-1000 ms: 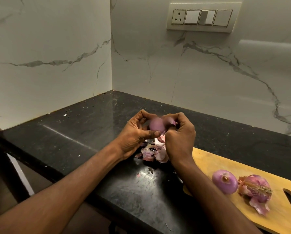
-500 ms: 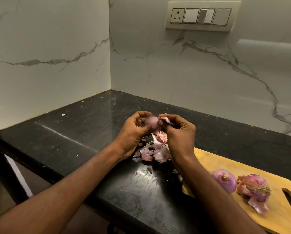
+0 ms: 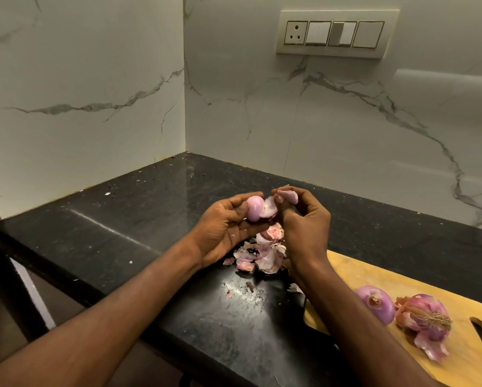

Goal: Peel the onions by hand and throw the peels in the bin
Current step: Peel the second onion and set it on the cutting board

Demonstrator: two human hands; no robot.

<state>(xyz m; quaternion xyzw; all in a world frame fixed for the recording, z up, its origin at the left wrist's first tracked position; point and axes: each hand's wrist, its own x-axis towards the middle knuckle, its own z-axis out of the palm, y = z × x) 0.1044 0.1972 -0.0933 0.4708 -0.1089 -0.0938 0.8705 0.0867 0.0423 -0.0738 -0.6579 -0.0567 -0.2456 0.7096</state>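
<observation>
Left hand holds the onion, right hand pinches its peel; peels heaped on table remain unbinned, two onions wait.

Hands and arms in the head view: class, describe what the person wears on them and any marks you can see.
Both forearms are bare, with no sleeves in view. The left hand and right hand wear no gloves, rings or watch. Pale specks of residue dot the left palm and forearm.

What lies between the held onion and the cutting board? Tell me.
In the head view, a pile of peels on the black counter, plus the right hand.
</observation>
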